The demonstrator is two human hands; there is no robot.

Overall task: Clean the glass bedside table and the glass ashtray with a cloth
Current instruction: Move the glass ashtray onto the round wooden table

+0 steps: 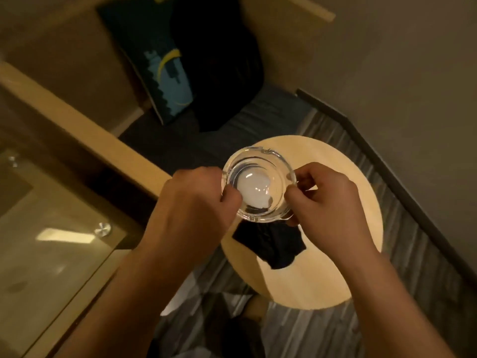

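Left hand (196,200), right hand (333,202) pinching glass ashtray (258,186) rim

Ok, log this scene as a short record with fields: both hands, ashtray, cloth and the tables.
left hand: fingers grip the ashtray's left rim
right hand: fingers pinch the ashtray's right rim
ashtray: clear glass, opening up, held over the round table
cloth: dark, crumpled, under the ashtray; whether held, cannot tell
round table: pale top
glass table: at left, no hand on it
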